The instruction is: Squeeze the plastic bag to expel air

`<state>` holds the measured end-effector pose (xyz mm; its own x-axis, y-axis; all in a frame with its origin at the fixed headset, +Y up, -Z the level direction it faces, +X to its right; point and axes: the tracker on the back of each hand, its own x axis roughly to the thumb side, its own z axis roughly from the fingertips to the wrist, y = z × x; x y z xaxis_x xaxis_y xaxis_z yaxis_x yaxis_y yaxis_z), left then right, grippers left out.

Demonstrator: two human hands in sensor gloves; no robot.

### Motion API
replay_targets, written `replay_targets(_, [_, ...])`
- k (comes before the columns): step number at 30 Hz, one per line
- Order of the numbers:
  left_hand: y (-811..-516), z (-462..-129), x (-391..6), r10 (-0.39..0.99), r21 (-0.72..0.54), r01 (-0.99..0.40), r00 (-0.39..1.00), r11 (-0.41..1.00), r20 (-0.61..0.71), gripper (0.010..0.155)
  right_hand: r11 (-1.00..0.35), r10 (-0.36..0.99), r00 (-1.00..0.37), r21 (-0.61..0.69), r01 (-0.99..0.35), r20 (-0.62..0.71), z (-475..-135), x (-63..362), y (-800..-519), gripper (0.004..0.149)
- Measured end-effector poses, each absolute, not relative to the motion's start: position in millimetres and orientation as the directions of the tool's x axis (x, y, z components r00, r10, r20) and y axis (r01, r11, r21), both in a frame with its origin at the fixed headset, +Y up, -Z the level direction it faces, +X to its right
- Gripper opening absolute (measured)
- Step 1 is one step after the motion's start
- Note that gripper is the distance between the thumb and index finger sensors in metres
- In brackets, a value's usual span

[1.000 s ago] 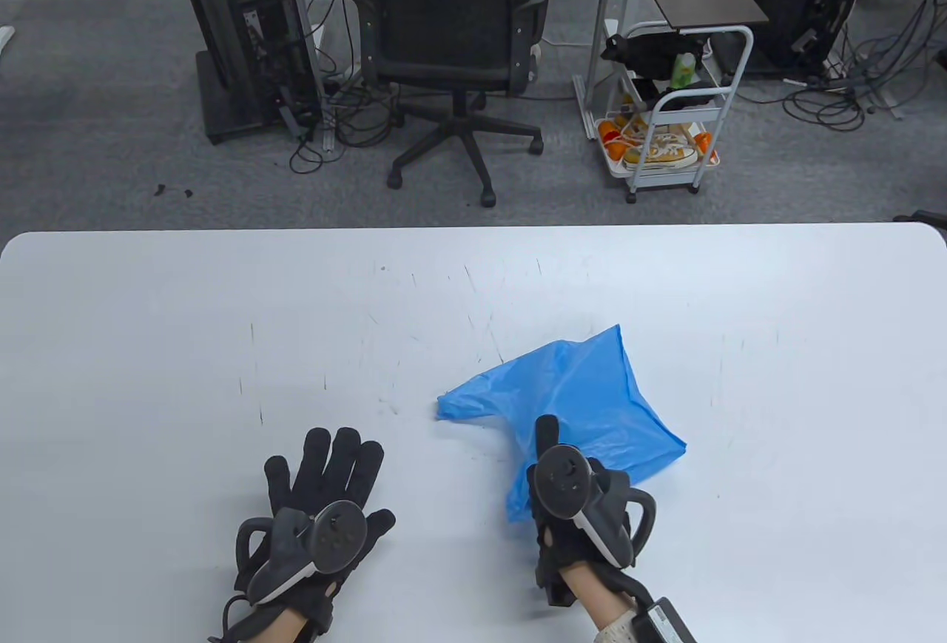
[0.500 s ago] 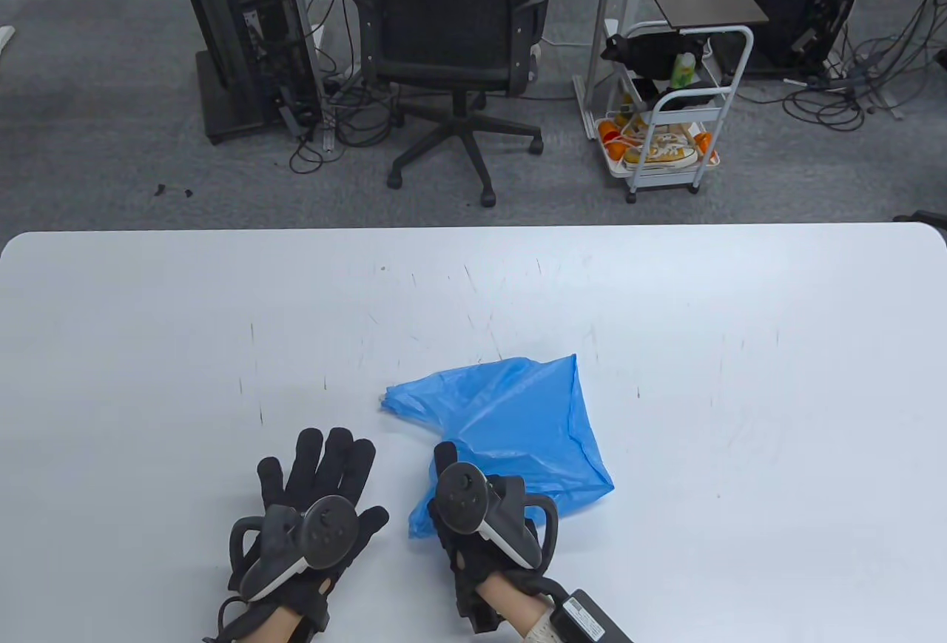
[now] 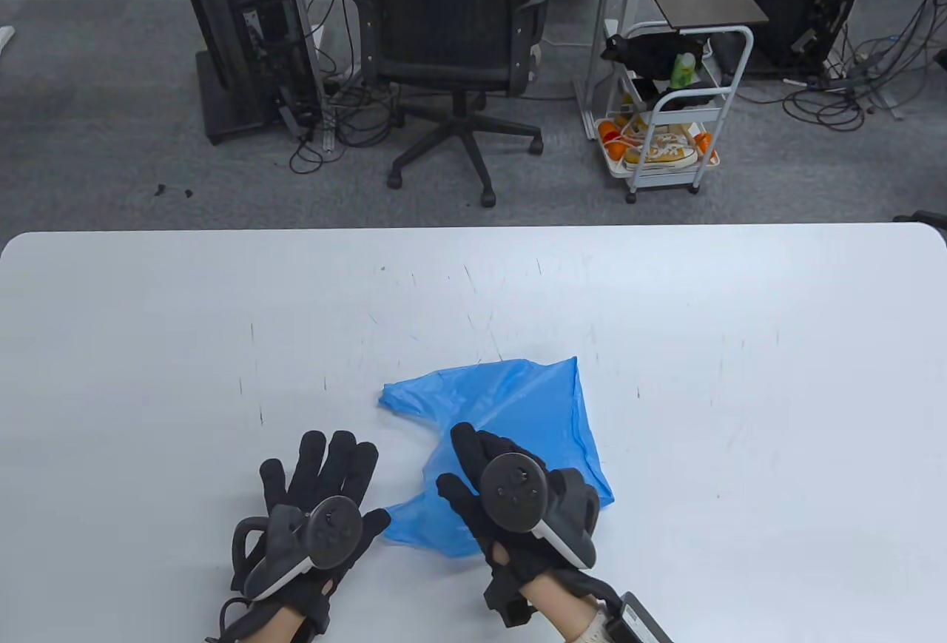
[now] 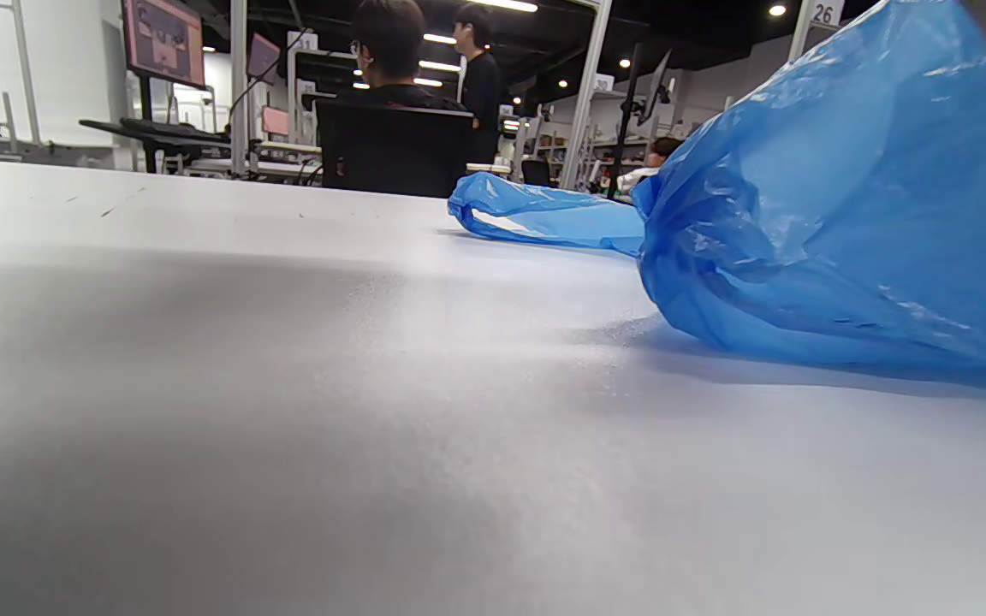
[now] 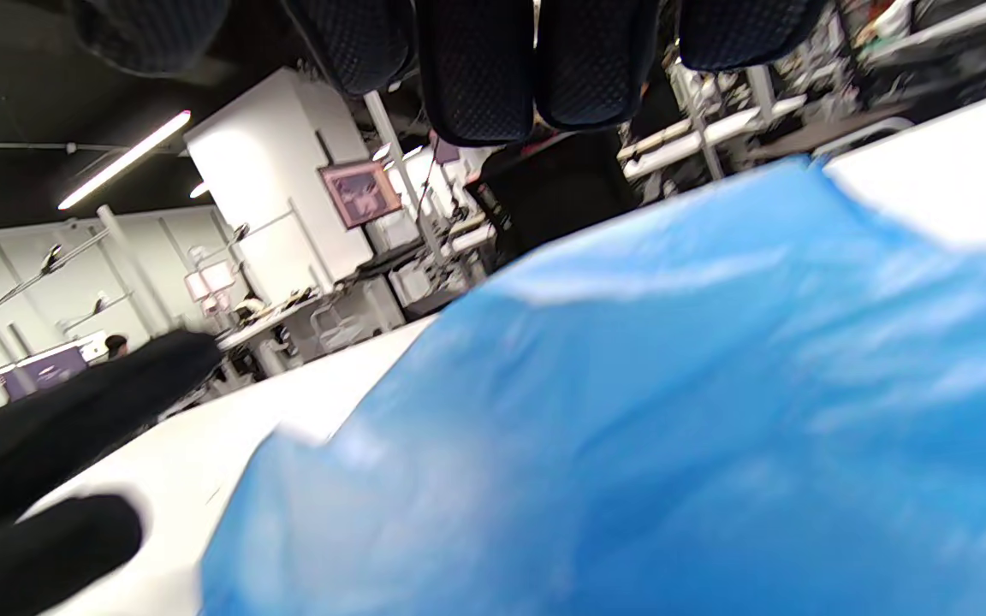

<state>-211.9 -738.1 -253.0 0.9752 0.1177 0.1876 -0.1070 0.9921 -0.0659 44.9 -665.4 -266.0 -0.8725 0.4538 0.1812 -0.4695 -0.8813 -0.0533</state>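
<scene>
A crumpled blue plastic bag (image 3: 518, 399) lies puffed on the white table (image 3: 148, 339), near the front middle. My right hand (image 3: 473, 465) is over the bag's near part with its fingers spread. In the right wrist view its fingers (image 5: 476, 68) hang just above the bag (image 5: 673, 411), and the thumb (image 5: 48, 479) is off to the left. My left hand (image 3: 325, 465) rests flat on the table left of the bag, fingers spread, holding nothing. Its thumb lies next to the bag's near-left corner. The left wrist view shows the bag (image 4: 844, 214) bulging upward.
Beyond the table's far edge stand an office chair (image 3: 451, 29), a computer tower (image 3: 244, 29) and a white cart (image 3: 666, 118) with shoes. The table top around the bag is bare white surface with faint scratch marks.
My right hand pulled the bag left and toward me while gripping it, then let go and spread its fingers over it. The bag's near corner now reaches my left thumb. My left hand stayed still.
</scene>
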Motion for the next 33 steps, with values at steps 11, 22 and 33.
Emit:
replay_targets(11, [-743.7, -254.2, -205.6, 0.1, -0.108, -0.078, 0.972, 0.991, 0.214, 0.08, -0.942, 0.315, -0.948, 0.136, -0.307, 0.041, -296.0, 128.3, -723.5, 0.057])
replay_targets(22, [-748.2, -257.4, -204.5, 0.088, -0.137, -0.06, 0.974, 0.989, 0.21, 0.08, -0.97, 0.196, -0.979, 0.132, -0.203, -0.06, -295.5, 160.0, -758.6, 0.054])
replay_targets(33, [-732.4, -242.8, -160.0, 0.17, -0.083, -0.15, 0.919, 0.985, 0.356, 0.079, -0.954, 0.226, -0.97, 0.181, -0.238, -0.088, -296.0, 162.7, -769.7, 0.056])
